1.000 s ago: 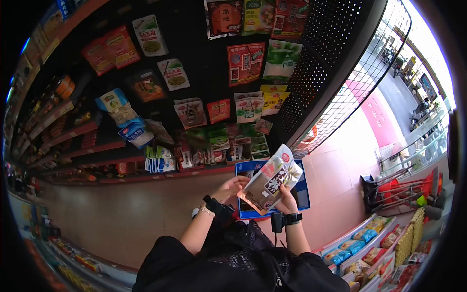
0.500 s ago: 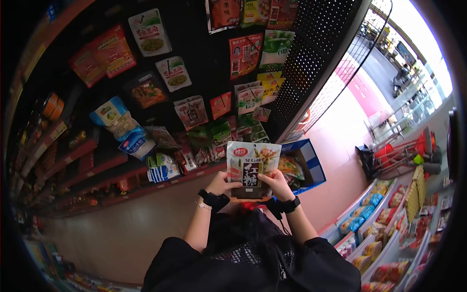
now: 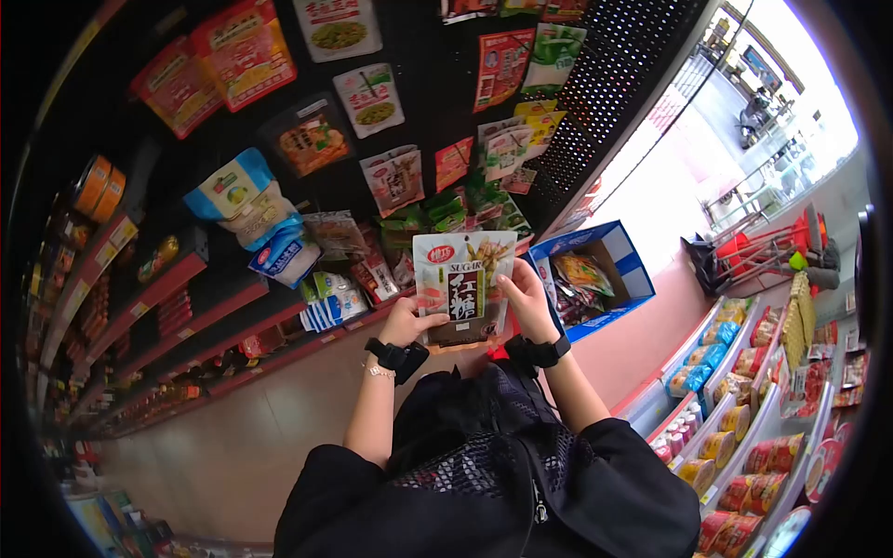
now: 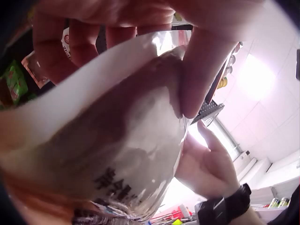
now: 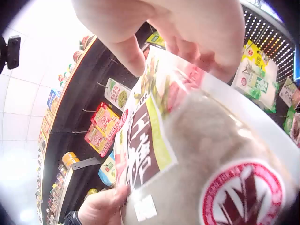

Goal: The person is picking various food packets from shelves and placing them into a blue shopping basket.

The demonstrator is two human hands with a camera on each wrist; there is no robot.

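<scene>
I'm pinching the brown sugar pouch (image 3: 459, 299) between both hands, its long axis running out from the body. Left hand (image 3: 404, 325) is gripping lower, right hand (image 3: 529, 299) is gripping higher, sitting nearer the blue box (image 3: 609, 318).

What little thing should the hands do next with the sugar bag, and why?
Maybe lift the sugar bag a little toward the black rack: the left hand and right hand both grip its sides, and other bags hang there.
</scene>
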